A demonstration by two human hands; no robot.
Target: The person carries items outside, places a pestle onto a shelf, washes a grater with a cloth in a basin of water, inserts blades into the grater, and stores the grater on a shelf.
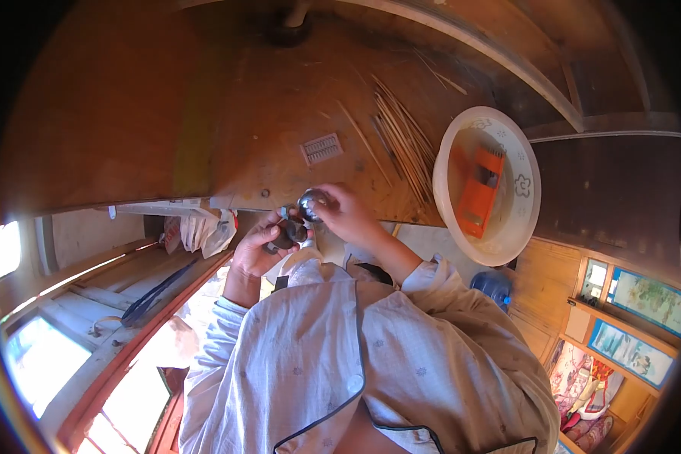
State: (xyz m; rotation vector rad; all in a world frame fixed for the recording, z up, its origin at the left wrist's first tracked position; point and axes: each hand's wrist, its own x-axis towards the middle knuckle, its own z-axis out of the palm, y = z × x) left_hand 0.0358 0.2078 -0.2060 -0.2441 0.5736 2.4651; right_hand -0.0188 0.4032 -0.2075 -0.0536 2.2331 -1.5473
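Note:
Close to my body, at the near edge of the wooden table, my left hand (pixel 256 246) is closed round a dark rounded object (pixel 289 234). My right hand (pixel 348 214) grips a shiny dark round object (pixel 312 204) just above it. The two objects are side by side, and whether they touch cannot be made out. Beyond the hands, a small pale rack with rows of slots (pixel 321 149) lies on the brown tabletop (pixel 272 129).
Thin wooden sticks (pixel 405 140) lie bundled on the table. Right of them stands a white basin (pixel 528 189) holding an orange object (pixel 480 198). A blue water bottle (pixel 492 287) is below the basin. White bags (pixel 204 233) hang at the left.

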